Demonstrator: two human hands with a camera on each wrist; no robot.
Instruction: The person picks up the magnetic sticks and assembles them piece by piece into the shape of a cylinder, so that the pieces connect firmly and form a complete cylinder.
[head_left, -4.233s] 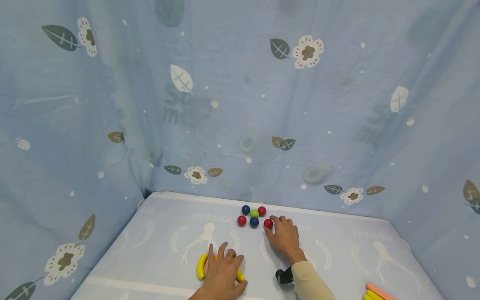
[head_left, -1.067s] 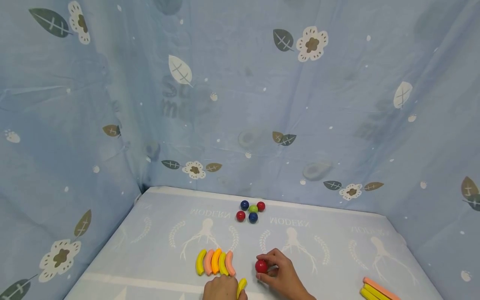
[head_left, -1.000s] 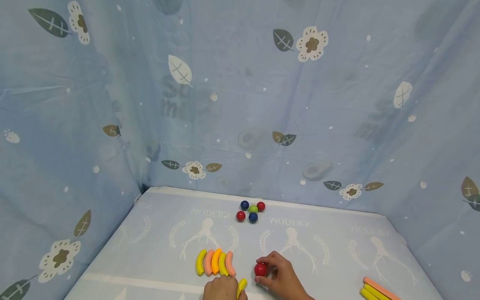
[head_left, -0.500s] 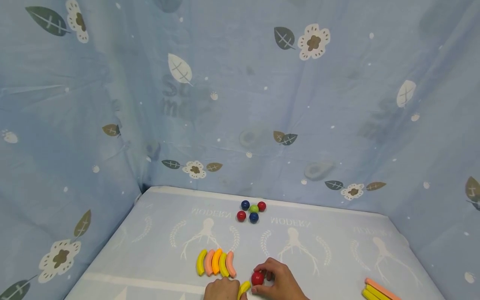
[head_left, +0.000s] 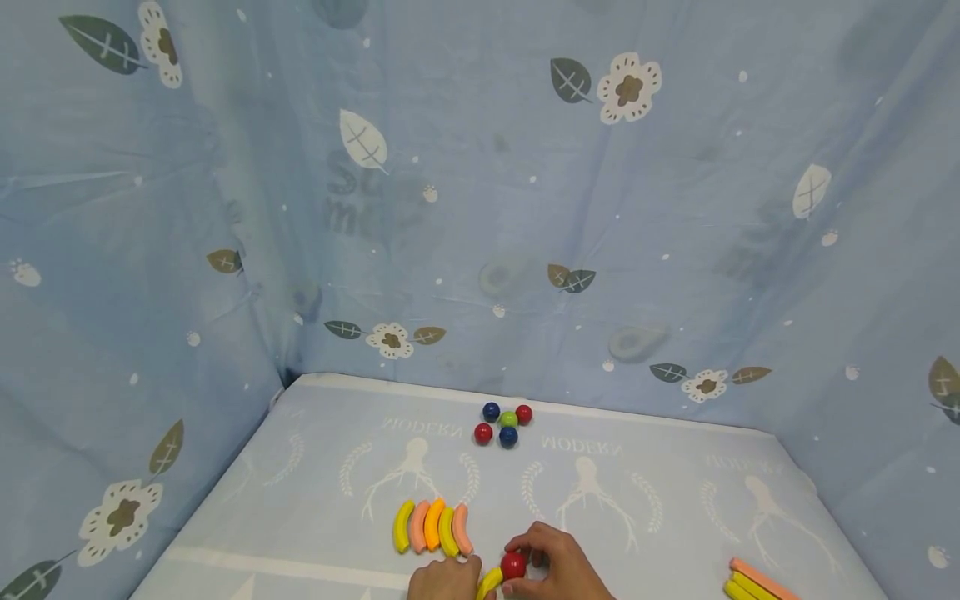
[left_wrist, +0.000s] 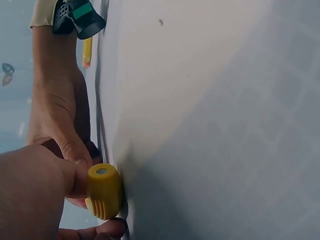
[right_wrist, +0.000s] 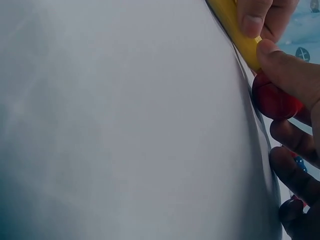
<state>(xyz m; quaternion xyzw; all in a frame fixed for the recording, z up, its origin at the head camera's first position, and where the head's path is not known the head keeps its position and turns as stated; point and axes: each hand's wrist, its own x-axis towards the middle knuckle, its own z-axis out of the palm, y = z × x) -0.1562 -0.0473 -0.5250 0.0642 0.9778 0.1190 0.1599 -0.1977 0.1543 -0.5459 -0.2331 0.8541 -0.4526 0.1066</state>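
Observation:
My left hand (head_left: 444, 578) pinches a curved yellow magnetic building rod (head_left: 490, 582) low on the table. In the left wrist view the near end of this yellow rod (left_wrist: 105, 192) is ribbed, with a small metal disc. My right hand (head_left: 558, 567) holds a red ball (head_left: 513, 566) between thumb and fingers. The ball meets the rod's far end, as the right wrist view shows with the red ball (right_wrist: 275, 97) at the tip of the yellow rod (right_wrist: 237, 30). Both hands are close together at the table's near side.
A row of curved yellow, pink and orange rods (head_left: 432, 527) lies left of the hands. Several balls, including a green ball (head_left: 509, 419), sit near the back edge. Straight rods (head_left: 757, 581) lie at the front right. A blue patterned curtain (head_left: 480, 208) encloses the table (head_left: 660, 467).
My right hand first took the red ball from the back group, then brought it forward and left to the end of the yellow rod. My left hand left the row holding that rod.

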